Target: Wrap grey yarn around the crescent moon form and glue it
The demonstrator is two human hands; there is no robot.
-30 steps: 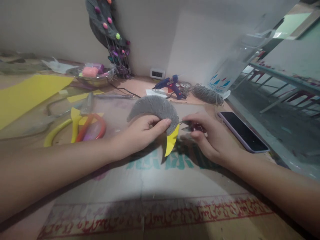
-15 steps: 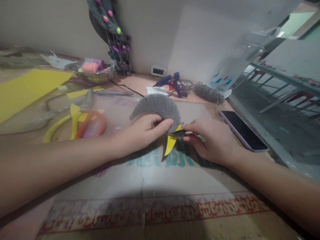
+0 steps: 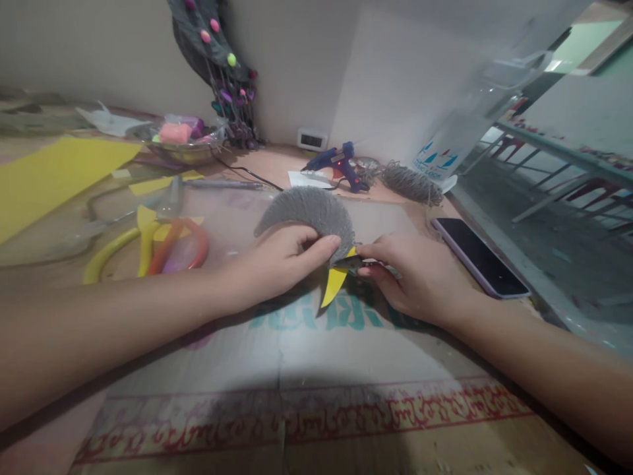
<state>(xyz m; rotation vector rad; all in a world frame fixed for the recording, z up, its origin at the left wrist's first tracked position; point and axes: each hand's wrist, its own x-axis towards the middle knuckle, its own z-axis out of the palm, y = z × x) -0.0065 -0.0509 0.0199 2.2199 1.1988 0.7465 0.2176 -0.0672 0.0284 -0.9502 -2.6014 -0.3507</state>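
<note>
My left hand [image 3: 291, 254] is closed on a crescent [image 3: 309, 204] wrapped in grey yarn, its thumb pressing on the front. At the crescent's lower end, a bare pointed tip of yellow card [image 3: 334, 288] sticks out below the yarn. My right hand [image 3: 413, 270] pinches a small dark pointed tool [image 3: 352, 262], perhaps thread snips. Its point lies across the yellow card, right by the edge of the yarn. Fingers hide most of the tool, so its exact kind is unclear.
Beneath my hands lies printed cardboard [image 3: 237, 409]. Scissors [image 3: 148, 247] and yellow sheet [image 3: 64, 178] are left; a glue gun [image 3: 339, 163], grey yarn bundle [image 3: 411, 183] and plastic jug [image 3: 440, 148] stand behind. A phone [image 3: 479, 257] lies right, a bowl [image 3: 182, 152] back left.
The dark tool's point has moved in closer to the yarn edge, over the yellow card. My left hand keeps its hold on the crescent; the whole view has shifted slightly.
</note>
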